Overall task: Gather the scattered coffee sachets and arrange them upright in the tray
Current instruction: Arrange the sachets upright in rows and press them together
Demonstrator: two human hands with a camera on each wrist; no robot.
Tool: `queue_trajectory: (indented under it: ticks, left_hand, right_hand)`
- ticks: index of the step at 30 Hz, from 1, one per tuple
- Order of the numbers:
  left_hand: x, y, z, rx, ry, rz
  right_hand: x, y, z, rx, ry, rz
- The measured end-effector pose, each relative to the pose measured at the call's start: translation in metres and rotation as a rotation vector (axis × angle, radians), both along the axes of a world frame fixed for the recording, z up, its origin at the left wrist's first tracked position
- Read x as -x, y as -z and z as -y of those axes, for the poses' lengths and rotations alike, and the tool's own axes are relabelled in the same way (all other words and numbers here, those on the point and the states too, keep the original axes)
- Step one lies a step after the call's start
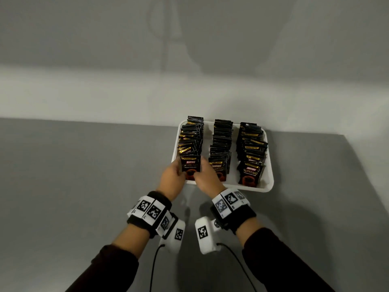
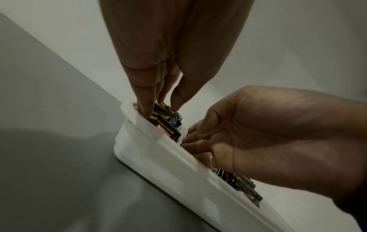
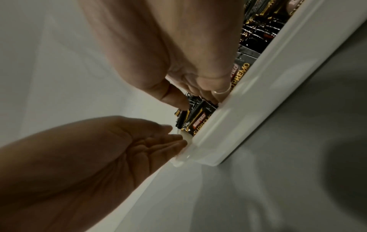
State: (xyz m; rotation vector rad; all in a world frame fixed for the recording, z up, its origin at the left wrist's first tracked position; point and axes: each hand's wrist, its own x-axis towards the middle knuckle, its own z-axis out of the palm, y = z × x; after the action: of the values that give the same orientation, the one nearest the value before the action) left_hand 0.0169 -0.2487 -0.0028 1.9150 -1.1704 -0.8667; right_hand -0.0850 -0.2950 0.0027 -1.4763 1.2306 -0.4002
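Observation:
A white tray (image 1: 267, 186) holds three rows of black Kopiko Supremo sachets standing upright: left row (image 1: 190, 140), middle row (image 1: 222, 142), right row (image 1: 251, 148). Both hands are at the front of the left row, on either side of its front sachet (image 1: 190, 167). My right hand (image 3: 198, 100) pinches the front sachets (image 3: 200, 114) of that row between thumb and curled fingers. My left hand (image 2: 163, 108) reaches down with straight fingers at the tray's near left corner (image 2: 127, 109), thumb beside the sachet tops (image 2: 166, 113).
The tray sits at the back of a grey table (image 1: 84, 175), close to a pale wall (image 1: 126, 91). The table's right edge (image 1: 362, 157) runs just past the tray. No loose sachets show on the table.

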Motion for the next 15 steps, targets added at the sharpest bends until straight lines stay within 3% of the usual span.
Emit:
queue_trajectory:
  ticks: [4,11,15]
  left_hand:
    - [-0.005,0.001,0.017,-0.104,0.114,-0.086]
    - [-0.008,0.009,0.043,-0.214,0.097,-0.190]
    - [-0.012,0.008,0.048,-0.177,0.167,-0.210]
  right_hand:
    - [0.001,-0.001,0.010,-0.025,-0.024,-0.058]
    - [-0.004,0.002,0.022,-0.076,-0.045,-0.100]
    - [-0.007,0.006,0.027,-0.121,-0.053,-0.127]
